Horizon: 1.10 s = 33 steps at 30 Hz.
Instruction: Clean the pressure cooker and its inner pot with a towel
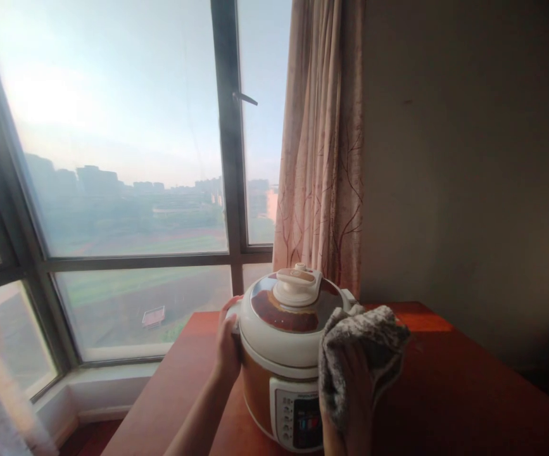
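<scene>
An electric pressure cooker (283, 342) stands on a reddish-brown wooden table (445, 386). It has a cream body, a dark red lid top, a cream lid handle (297, 284) and a button panel (297, 418) at the front. My left hand (227, 347) grips the cooker's left side handle. My right hand (350, 392) presses a grey fluffy cloth (359, 348) against the cooker's right front; the cloth covers most of that hand.
A large dark-framed window (229, 158) fills the left, with a low sill (107, 380) beneath it. A beige patterned curtain (321, 145) hangs behind the cooker. A plain wall (468, 158) borders the table on the right. The table's left edge (160, 380) drops off toward the sill.
</scene>
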Available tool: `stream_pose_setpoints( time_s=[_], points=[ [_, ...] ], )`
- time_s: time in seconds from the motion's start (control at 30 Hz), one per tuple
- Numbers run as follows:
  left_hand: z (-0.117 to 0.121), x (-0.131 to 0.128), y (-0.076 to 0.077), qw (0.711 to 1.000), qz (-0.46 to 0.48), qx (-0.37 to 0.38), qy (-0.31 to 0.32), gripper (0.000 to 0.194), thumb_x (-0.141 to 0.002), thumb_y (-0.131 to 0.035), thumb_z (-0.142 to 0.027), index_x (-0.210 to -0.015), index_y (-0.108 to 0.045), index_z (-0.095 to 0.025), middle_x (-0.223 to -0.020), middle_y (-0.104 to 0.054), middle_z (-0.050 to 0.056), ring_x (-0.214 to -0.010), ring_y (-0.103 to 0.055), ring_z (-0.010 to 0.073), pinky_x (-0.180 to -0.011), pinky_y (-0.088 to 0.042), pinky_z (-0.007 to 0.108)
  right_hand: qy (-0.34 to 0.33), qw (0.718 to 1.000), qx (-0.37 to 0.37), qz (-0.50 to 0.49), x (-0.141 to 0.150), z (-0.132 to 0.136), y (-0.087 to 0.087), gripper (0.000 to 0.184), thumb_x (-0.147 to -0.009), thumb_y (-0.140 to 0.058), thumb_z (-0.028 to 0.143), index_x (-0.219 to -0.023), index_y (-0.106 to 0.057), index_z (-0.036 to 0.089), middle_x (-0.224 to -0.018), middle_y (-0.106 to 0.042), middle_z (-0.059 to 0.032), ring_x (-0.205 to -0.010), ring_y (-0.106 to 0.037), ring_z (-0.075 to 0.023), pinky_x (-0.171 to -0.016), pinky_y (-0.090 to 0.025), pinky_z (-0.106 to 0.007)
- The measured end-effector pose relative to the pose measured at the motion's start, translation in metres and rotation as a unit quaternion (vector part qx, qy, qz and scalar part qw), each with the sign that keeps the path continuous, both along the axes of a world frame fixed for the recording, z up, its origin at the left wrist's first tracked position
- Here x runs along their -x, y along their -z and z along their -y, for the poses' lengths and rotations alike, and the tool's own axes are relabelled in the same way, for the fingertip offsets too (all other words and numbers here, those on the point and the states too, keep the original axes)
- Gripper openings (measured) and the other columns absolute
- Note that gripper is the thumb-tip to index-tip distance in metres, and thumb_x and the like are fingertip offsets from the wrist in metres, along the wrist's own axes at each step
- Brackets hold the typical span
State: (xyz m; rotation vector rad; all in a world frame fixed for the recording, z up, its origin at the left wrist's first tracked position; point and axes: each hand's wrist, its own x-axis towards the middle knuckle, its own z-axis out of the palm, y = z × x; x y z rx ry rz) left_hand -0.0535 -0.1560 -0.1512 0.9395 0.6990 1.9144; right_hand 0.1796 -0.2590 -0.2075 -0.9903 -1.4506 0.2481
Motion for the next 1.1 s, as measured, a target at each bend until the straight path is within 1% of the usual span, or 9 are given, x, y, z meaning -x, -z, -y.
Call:
stream_pose_setpoints(
  time_s=[0.07,0.13,0.3,0.4,0.5,0.67,0.87,0.93,1.1],
  points=[
    [0.000,0.000,0.001,1.000,-0.003,0.004,0.002,0.042,-0.079,-0.065,-0.043,-0.116,-0.060,-0.024,-0.110,-0.070,0.004,-0.102,-0.064,0.0260,-0.092,-0.047,0.038,0.058,0.987,-0.089,0.120,-0.002,-0.008,-0.027,0.065,-0.085,-0.057,0.027,-0.148,-0.045,0.033,-0.155,-0.044,-0.0052,-0.144,-0.033,-0.0425,-0.112,-0.024,-0.070],
    [0.000,0.001,0.002,1.000,-0.006,0.003,0.000,0.042,-0.080,-0.064,-0.043,-0.117,-0.060,-0.024,-0.111,-0.070,0.004,-0.103,-0.064,0.0257,-0.091,-0.047,0.037,0.072,0.968,-0.137,0.200,-0.007,-0.018,-0.053,0.070,-0.082,-0.057,0.027,-0.150,-0.041,0.028,-0.154,-0.044,-0.0090,-0.142,-0.036,-0.0420,-0.112,-0.024,-0.067],
    [-0.001,0.001,0.004,1.000,0.000,0.004,0.003,0.042,-0.082,-0.063,-0.043,-0.120,-0.060,-0.025,-0.109,-0.071,0.003,-0.102,-0.063,0.0250,-0.090,-0.046,0.036,0.047,0.961,-0.156,0.224,-0.029,-0.047,-0.090,0.067,-0.079,-0.057,0.026,-0.145,-0.044,0.027,-0.146,-0.053,-0.0082,-0.137,-0.043,-0.0349,-0.115,-0.028,-0.056],
    [-0.002,0.001,0.005,1.000,0.001,0.000,0.000,0.042,-0.081,-0.064,-0.042,-0.119,-0.060,-0.025,-0.113,-0.070,0.003,-0.107,-0.062,0.0251,-0.093,-0.046,0.036,0.031,0.979,-0.116,0.167,-0.045,-0.073,-0.102,0.053,-0.083,-0.054,0.025,-0.135,-0.055,0.025,-0.137,-0.059,-0.0087,-0.131,-0.050,-0.0303,-0.114,-0.033,-0.050],
    [-0.002,0.000,0.004,1.000,0.001,-0.001,-0.005,0.042,-0.081,-0.064,-0.043,-0.119,-0.061,-0.025,-0.118,-0.069,0.004,-0.111,-0.061,0.0259,-0.097,-0.045,0.037,0.029,0.989,-0.015,0.141,-0.059,-0.099,-0.115,0.041,-0.083,-0.052,0.027,-0.123,-0.064,0.024,-0.128,-0.066,-0.0079,-0.122,-0.057,-0.0272,-0.108,-0.040,-0.042],
    [-0.002,0.001,0.004,1.000,-0.014,0.001,-0.026,0.046,-0.077,-0.066,-0.047,-0.118,-0.062,-0.024,-0.116,-0.069,0.005,-0.108,-0.062,0.0282,-0.094,-0.047,0.039,0.059,0.976,0.130,0.163,-0.072,-0.130,-0.139,0.027,-0.081,-0.056,0.033,-0.100,-0.073,0.025,-0.099,-0.074,-0.0054,-0.092,-0.066,-0.0260,-0.080,-0.047,-0.034],
    [-0.001,0.001,0.004,1.000,-0.002,0.000,-0.005,0.045,-0.082,-0.062,-0.041,-0.123,-0.058,-0.025,-0.117,-0.068,0.004,-0.112,-0.060,0.0262,-0.100,-0.043,0.038,0.057,0.968,0.191,0.155,-0.080,-0.154,-0.144,0.024,-0.079,-0.058,0.034,-0.064,-0.072,0.020,-0.054,-0.064,-0.0043,-0.056,-0.061,-0.0222,-0.058,-0.041,-0.030],
    [-0.001,0.000,0.003,1.000,0.001,0.000,-0.004,0.045,-0.081,-0.062,-0.041,-0.124,-0.058,-0.025,-0.117,-0.068,0.004,-0.112,-0.061,0.0263,-0.099,-0.044,0.038,0.065,0.970,0.178,0.153,-0.080,-0.154,-0.140,0.024,-0.079,-0.059,0.035,-0.066,-0.073,0.020,-0.059,-0.067,-0.0061,-0.061,-0.064,-0.0243,-0.061,-0.043,-0.032],
    [0.000,-0.002,0.002,1.000,0.002,0.012,-0.011,0.047,-0.078,-0.064,-0.044,-0.121,-0.060,-0.024,-0.110,-0.070,0.003,-0.101,-0.063,0.0241,-0.090,-0.046,0.035,0.088,0.980,0.107,0.141,-0.075,-0.131,-0.121,0.029,-0.083,-0.054,0.036,-0.102,-0.073,0.025,-0.099,-0.076,-0.0081,-0.093,-0.069,-0.0296,-0.082,-0.049,-0.038]
  ],
)
